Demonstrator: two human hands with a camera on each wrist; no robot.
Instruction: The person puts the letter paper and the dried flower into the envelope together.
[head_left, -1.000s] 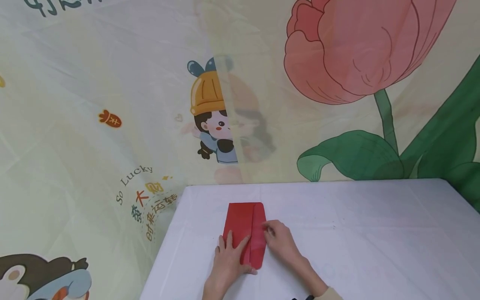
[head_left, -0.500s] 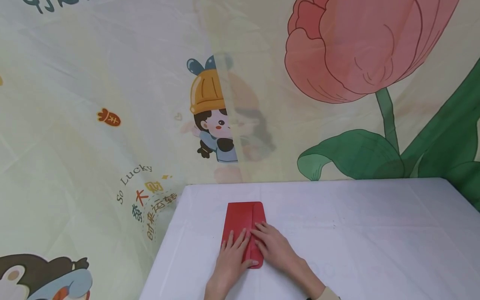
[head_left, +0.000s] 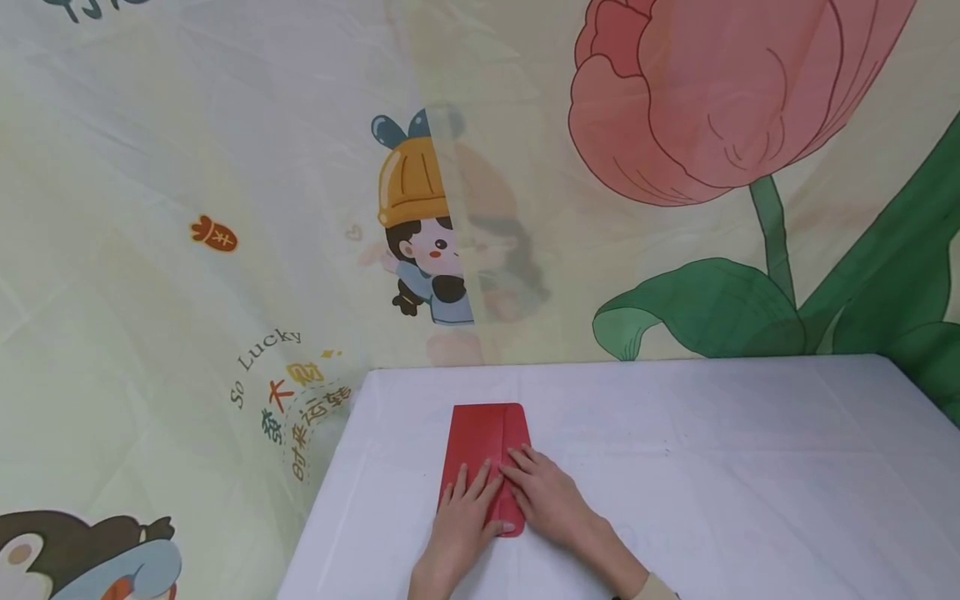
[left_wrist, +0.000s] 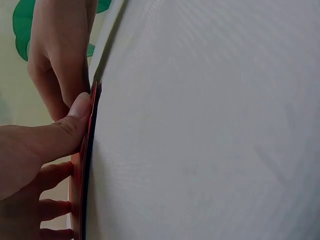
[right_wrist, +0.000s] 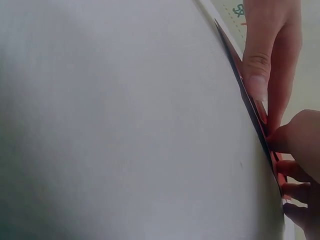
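Note:
A red paper envelope [head_left: 480, 429] lies flat on the white-covered table, its long flap [head_left: 516, 425] folded over along the right side. My left hand [head_left: 465, 521] rests on the lower left part of it, fingers spread and thumb on the flap's lower end. My right hand [head_left: 551, 500] lies with extended fingers on the flap, fingertips close to the left hand's. In the left wrist view the envelope [left_wrist: 82, 175] shows edge-on, with the left thumb pressing its near end. The right wrist view also shows the envelope [right_wrist: 235, 55] edge-on under both hands' fingers.
A white cloth covers the table [head_left: 720, 467], whose far edge runs close to the wall. Behind it hangs a printed backdrop [head_left: 300, 167] with a large pink tulip [head_left: 735, 100] and a cartoon figure [head_left: 431, 242].
My right hand has moved left from the envelope's right edge onto the flap, its curled fingers straightening out. The left hand stays on the envelope, its fingers now closer together. The envelope shifts slightly left.

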